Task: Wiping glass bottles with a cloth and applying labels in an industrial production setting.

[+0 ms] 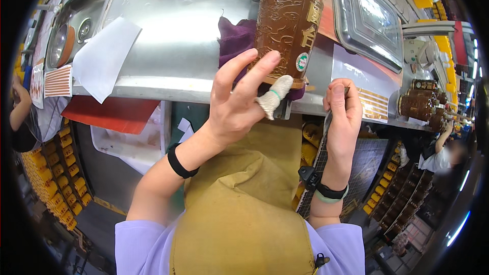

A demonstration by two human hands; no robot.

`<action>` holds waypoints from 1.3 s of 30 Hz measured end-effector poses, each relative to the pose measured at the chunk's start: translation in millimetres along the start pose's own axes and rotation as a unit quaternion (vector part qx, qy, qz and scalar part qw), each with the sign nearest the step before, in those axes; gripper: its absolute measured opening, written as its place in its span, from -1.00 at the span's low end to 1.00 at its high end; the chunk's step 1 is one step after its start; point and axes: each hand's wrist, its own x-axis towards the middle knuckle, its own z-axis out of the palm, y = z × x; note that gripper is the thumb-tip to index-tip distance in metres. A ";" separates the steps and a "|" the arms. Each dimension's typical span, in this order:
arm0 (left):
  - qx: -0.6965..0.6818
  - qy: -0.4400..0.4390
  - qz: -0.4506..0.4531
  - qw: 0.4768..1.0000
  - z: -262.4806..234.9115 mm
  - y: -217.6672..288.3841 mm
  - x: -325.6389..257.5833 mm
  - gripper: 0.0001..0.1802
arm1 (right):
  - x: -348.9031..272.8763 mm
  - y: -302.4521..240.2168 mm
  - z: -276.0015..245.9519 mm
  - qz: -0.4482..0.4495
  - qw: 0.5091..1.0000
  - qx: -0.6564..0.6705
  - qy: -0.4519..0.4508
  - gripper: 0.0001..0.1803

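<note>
A brown, embossed ceramic bottle [285, 28] with gold characters and a small round green-and-white sticker stands out in the middle of the bench, its base end toward me. Purple cloth [235, 38] lies beside and under it. My left hand [239, 97] is at the bottle's near end, fingers stretched and apart, the thumb in a white cloth finger cover [275, 97] with a green band. Just right of the bottle, my right hand [344, 107] is closed in a pinch. Something small and dark shows at its fingertips, too little visible to name.
A clear-lidded tray [369, 18] sits at the far right, near a sheet of gold strips [374, 104]. White paper [104, 58] and a metal sink [79, 15] are at left. More brown bottles [420, 104] stand right. A white bin [130, 145] is below the bench edge.
</note>
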 end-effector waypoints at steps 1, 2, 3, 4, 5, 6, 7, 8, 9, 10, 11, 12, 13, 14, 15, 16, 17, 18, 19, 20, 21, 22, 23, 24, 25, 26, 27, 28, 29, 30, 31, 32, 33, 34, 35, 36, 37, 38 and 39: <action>-0.003 -0.020 0.004 1.000 -1.3 1.9 2.8 -0.48 | -0.4 1.2 0.3 -0.003 1.000 0.003 -0.001 -0.76; 0.013 -0.036 0.015 0.999 -2.1 4.1 6.1 -0.49 | 0.0 2.2 1.2 -0.007 1.000 -0.007 -0.010 -0.76; 0.018 -0.053 0.023 0.998 -4.1 5.4 9.3 -0.49 | 0.3 2.7 2.0 -0.009 1.000 -0.017 -0.018 -0.76; 0.006 -0.063 0.034 0.997 -3.2 6.2 13.0 -0.53 | 2.2 3.0 3.0 -0.016 0.999 -0.037 -0.021 -0.76; 0.000 -0.082 0.048 0.995 -3.4 6.1 16.0 -0.55 | 3.3 2.2 3.7 -0.025 0.999 -0.035 -0.029 -0.76; -0.017 -0.087 0.055 0.995 -2.6 2.1 19.3 -0.61 | 4.5 0.8 4.1 -0.040 0.998 -0.041 -0.039 -0.77; -0.023 -0.067 0.059 0.996 -3.4 -1.4 20.7 -0.61 | 5.6 -1.3 4.5 -0.055 0.996 -0.046 -0.049 -0.78; -0.039 -0.053 0.069 0.995 -5.0 -7.1 21.5 -0.62 | 6.2 -4.2 4.0 -0.057 0.996 -0.044 -0.047 -0.78; -0.055 -0.034 0.076 0.995 -4.9 -11.9 21.1 -0.63 | 6.6 -7.7 3.3 -0.069 0.993 -0.069 -0.063 -0.78; -0.081 -0.001 0.049 0.995 -2.3 -14.5 19.4 -0.65 | 6.7 -11.4 2.6 -0.081 0.990 -0.092 -0.074 -0.74; -0.086 0.029 0.046 0.995 0.2 -18.8 17.7 -0.71 | 7.0 -14.6 2.4 -0.076 0.990 -0.091 -0.073 -0.74; -0.099 0.037 0.022 0.994 0.2 -18.6 13.6 -0.73 | 8.3 -16.7 3.5 -0.084 0.981 -0.147 -0.091 -0.69; -0.107 0.042 0.011 0.993 0.0 -18.2 9.6 -0.74 | 9.4 -18.5 4.1 -0.098 0.968 -0.205 -0.107 -0.63; -0.109 0.037 -0.006 0.993 -0.6 -19.0 6.3 -0.74 | 11.6 -18.5 6.4 -0.098 0.961 -0.229 -0.121 -0.57; -0.095 0.034 0.001 0.995 -1.0 -19.6 3.7 -0.75 | 14.1 -18.0 8.3 -0.098 0.963 -0.221 -0.121 -0.57; -0.078 0.029 0.004 0.997 -1.9 -19.6 1.4 -0.75 | 16.1 -17.3 9.2 -0.086 0.957 -0.251 -0.120 -0.58; -0.079 0.031 0.005 0.996 -3.1 -19.3 -0.3 -0.75 | 18.5 -16.0 10.5 -0.073 0.949 -0.282 -0.121 -0.59; -0.052 0.023 0.017 0.998 -3.4 -18.8 -1.3 -0.75 | 21.2 -15.1 9.6 -0.091 0.948 -0.282 -0.116 -0.65; -0.027 0.012 0.023 0.999 -4.5 -18.6 -1.8 -0.76 | 23.1 -14.5 8.6 -0.090 0.948 -0.281 -0.117 -0.65; -0.010 0.014 0.038 0.999 -3.2 -18.1 -1.6 -0.75 | 24.8 -14.2 6.6 -0.093 0.948 -0.275 -0.130 -0.68; -0.011 0.020 0.041 0.999 -2.9 -17.8 -1.2 -0.75 | 26.0 -14.7 3.8 -0.093 0.948 -0.272 -0.138 -0.70; -0.012 0.017 0.045 0.999 -2.4 -16.8 -0.9 -0.75 | 27.0 -15.2 1.7 -0.092 0.943 -0.287 -0.141 -0.74; -0.017 0.015 0.051 0.998 -1.9 -15.7 -0.6 -0.74 | 27.4 -16.3 -1.3 -0.093 0.943 -0.284 -0.145 -0.74; -0.014 0.012 0.049 0.999 -0.9 -14.7 0.0 -0.74 | 27.9 -17.9 -3.9 -0.099 0.939 -0.291 -0.155 -0.74; -0.020 0.006 0.051 0.998 0.1 -13.1 0.4 -0.73 | 28.3 -19.6 -5.9 -0.106 0.935 -0.297 -0.165 -0.74; -0.028 -0.003 0.054 0.998 0.6 -11.8 1.0 -0.72 | 28.5 -22.3 -8.7 -0.105 0.935 -0.296 -0.164 -0.74; -0.025 -0.001 0.053 0.998 0.7 -10.6 1.8 -0.72 | 29.0 -25.3 -10.4 -0.088 0.941 -0.276 -0.177 -0.75; -0.020 -0.011 0.054 0.998 0.7 -9.3 2.6 -0.70 | 29.3 -28.4 -11.8 -0.070 0.946 -0.257 -0.184 -0.76; -0.015 -0.022 0.054 0.998 0.2 -8.3 3.5 -0.67 | 29.3 -32.0 -12.3 -0.072 0.945 -0.255 -0.189 -0.76; -0.041 -0.016 0.048 0.998 0.6 -8.0 4.7 -0.65 | 29.1 -35.5 -12.2 -0.029 0.956 -0.225 -0.187 -0.76; -0.041 -0.016 0.049 0.998 -0.1 -7.4 5.5 -0.65 | 28.1 -39.7 -12.1 0.025 0.963 -0.198 -0.180 -0.75; -0.078 0.005 0.012 0.997 -0.7 -7.5 6.3 -0.64 | 27.4 -43.7 -11.5 0.012 0.964 -0.194 -0.183 -0.75; -0.115 0.025 -0.024 0.993 -1.2 -7.7 6.8 -0.63 | 25.9 -47.4 -10.8 -0.005 0.964 -0.202 -0.175 -0.76; -0.116 0.025 -0.023 0.993 -1.9 -9.1 7.2 -0.63 | 23.6 -51.5 -10.6 -0.031 0.964 -0.206 -0.167 -0.76; -0.120 0.027 -0.020 0.992 -2.3 -11.1 7.5 -0.63 | 22.0 -54.5 -10.5 -0.022 0.963 -0.210 -0.166 -0.76; -0.125 0.027 -0.017 0.992 -2.8 -12.9 7.3 -0.63 | 19.3 -57.1 -11.0 -0.056 0.963 -0.205 -0.167 -0.77; -0.129 0.026 -0.018 0.991 -3.0 -14.9 6.9 -0.62 | 17.8 -58.0 -11.2 -0.092 0.961 -0.198 -0.170 -0.78; -0.122 0.026 -0.006 0.992 -2.6 -16.1 6.4 -0.68 | 17.6 -57.4 -11.5 -0.099 0.959 -0.202 -0.170 -0.79; -0.122 0.029 -0.002 0.992 -2.5 -17.2 5.6 -0.68 | 18.0 -55.4 -12.0 -0.091 0.961 -0.204 -0.164 -0.79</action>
